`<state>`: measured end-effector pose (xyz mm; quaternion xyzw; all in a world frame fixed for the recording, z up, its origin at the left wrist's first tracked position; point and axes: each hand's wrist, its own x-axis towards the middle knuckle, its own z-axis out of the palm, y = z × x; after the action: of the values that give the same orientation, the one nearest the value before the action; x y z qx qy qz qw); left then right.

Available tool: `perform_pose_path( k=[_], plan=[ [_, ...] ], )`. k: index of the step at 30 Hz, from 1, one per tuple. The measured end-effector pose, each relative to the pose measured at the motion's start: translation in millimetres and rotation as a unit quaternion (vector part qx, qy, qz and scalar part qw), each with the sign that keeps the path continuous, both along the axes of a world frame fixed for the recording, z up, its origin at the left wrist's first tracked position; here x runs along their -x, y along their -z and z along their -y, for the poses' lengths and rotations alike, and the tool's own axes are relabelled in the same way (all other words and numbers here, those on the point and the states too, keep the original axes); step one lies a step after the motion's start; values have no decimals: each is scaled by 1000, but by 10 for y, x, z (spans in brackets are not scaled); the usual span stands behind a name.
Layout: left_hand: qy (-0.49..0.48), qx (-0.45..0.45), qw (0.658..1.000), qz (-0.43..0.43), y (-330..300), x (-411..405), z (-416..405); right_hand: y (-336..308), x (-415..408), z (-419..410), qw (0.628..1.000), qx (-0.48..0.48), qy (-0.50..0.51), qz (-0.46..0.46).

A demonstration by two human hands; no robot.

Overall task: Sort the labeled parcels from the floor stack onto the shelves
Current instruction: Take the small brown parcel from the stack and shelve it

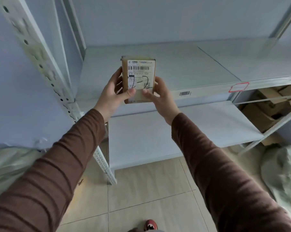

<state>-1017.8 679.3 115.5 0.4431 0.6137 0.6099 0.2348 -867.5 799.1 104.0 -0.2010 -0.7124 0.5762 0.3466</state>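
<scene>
Left hand [113,94] and right hand [159,96] grip a flat cardboard parcel [139,79] — white-labelled.

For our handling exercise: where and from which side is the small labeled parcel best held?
Grip the small labeled parcel by its two long side edges, low down, coming from either side, as the left hand and right hand do. It is flat and narrow, held upright, and that leaves its barcode readable.

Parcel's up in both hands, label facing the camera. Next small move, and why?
Probably ease the parcel forward and set it down on the upper shelf. Both the left hand and the right hand grip it just in front of that shelf, whose surface behind it looks bare.
</scene>
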Motion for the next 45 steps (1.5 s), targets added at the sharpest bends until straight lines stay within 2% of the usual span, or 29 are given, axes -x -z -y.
perform_pose_path(
  k=[10,21,41,45],
  plan=[
    [-41,31,998,-32,168,750,113,156,711,-98,988,-138,9,66],
    [-49,58,993,-86,118,1224,-95,33,1207,-176,974,-164,50,146],
    [-71,90,988,-104,177,1405,-223,6,1426,-191,965,-153,79,200],
    [-121,96,974,-165,163,1304,-127,2,1353,-118,966,-126,94,204]
  ],
)
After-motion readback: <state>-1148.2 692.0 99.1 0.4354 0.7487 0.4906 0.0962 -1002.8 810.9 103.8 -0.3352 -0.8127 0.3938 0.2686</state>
